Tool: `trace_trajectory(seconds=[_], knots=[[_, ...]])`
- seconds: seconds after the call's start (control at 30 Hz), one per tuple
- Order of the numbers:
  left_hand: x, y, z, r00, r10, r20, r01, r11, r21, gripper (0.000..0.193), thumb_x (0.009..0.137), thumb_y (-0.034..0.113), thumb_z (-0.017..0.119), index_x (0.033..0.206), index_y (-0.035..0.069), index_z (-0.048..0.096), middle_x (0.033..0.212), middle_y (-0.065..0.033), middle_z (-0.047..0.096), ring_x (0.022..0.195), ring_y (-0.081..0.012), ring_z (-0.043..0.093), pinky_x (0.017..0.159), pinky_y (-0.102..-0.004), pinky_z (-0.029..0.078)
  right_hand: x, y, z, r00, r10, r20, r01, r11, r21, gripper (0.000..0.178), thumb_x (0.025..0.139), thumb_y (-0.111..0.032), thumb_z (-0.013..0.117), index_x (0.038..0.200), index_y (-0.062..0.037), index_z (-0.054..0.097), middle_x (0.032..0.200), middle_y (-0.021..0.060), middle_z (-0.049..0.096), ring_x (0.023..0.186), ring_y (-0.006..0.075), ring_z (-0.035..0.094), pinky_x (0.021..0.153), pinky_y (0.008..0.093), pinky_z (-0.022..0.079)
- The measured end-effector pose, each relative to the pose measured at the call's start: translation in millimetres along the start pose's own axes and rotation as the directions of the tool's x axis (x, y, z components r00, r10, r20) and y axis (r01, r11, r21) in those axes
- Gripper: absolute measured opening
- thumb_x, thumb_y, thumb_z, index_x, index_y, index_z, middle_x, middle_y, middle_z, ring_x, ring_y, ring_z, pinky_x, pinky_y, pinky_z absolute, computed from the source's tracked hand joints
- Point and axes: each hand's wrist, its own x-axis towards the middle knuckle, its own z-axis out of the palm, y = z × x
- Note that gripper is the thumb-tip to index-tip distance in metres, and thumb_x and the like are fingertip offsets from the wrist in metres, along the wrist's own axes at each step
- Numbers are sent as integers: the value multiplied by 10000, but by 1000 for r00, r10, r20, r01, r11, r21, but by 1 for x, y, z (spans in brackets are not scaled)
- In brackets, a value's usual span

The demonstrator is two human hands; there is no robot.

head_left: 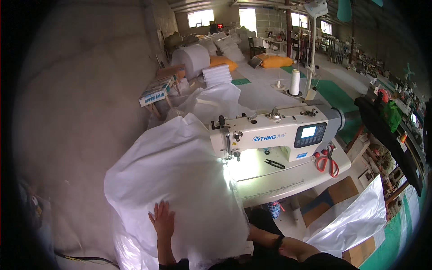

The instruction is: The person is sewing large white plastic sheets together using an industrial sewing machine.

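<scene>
A large sheet of white fabric [180,175] is draped over the left side of the sewing machine [270,128] and hangs toward me. Its right edge lies beside the machine's lit needle area. My left hand [163,219] rests flat on the sheet, fingers spread. From the lower right comes my right arm, with a dark band at the wrist; my right hand [260,236] reaches the sheet's lower right edge, and its fingers are hidden there. Black thread snips [275,164] and red-handled scissors [328,163] lie on the machine bed, away from both hands.
A white thread cone [294,83] stands behind the machine. Silvery-white sheeting [351,220] and cardboard [330,198] are at the lower right. Beyond the machine are a large white roll [191,60], stacked white bundles [217,75] and orange sacks [275,61]. A wall [85,112] rises on the left.
</scene>
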Motion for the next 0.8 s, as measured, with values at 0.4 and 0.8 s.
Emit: trace_trajectory(seconds=[0.4,0.8], knots=[[124,-41,-26,918,254,305,-210,963,-169,563,846,329,552,1348,111,422,1465,-89,300,1385,-255,190,1106,-502,16,159,-33,61,968,-154,200,234,845,-481,517,783,-228,665,1241,-67,488,1249,127,505,1159,253,473,990,365,372],[138,-39,-55,947,264,-185,-295,941,-168,330,814,180,611,1112,39,593,1180,-178,558,1081,-349,524,930,-402,423,264,-20,44,992,-97,84,128,757,-641,513,784,-226,659,1242,-72,488,1262,125,496,1163,251,469,999,368,363]])
